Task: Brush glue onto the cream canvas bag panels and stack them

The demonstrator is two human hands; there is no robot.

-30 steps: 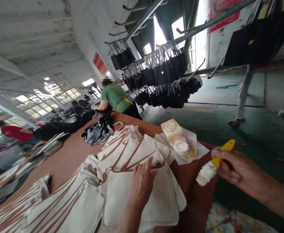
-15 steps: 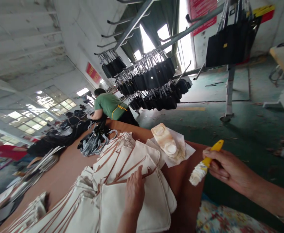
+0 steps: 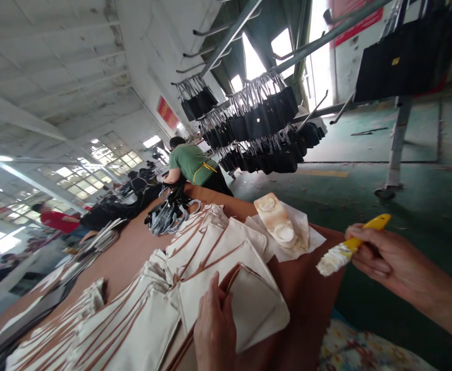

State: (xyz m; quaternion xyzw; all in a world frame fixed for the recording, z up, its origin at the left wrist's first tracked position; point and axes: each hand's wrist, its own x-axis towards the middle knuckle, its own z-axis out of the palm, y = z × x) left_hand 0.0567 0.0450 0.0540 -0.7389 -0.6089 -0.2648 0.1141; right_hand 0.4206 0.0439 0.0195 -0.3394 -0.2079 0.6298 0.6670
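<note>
My right hand [image 3: 376,252] holds a yellow-handled brush [image 3: 355,242] whose bristles are coated in white paste, raised beside the table's right edge. With my left hand [image 3: 216,322] I grip the brown-edged opening of the top cream fabric piece [image 3: 256,304], which is folded back near my fingers. Beneath and to the left lie overlapping cream pieces [image 3: 133,319] with brown edging. A paste-stained block [image 3: 275,219] with a round white lid-like part rests on white paper [image 3: 314,239] beyond the pile.
Grey and black straps [image 3: 167,214] lie on the brown table [image 3: 133,242]. A person in a green shirt [image 3: 193,165] leans over its far end. Black bags [image 3: 264,118] hang from a rack behind. Another person in red [image 3: 57,219] is at the left.
The top cream piece has been turned and its brown-edged opening folded back by my left hand, which moved nearer. The brush has shifted right in view as the camera turned left.
</note>
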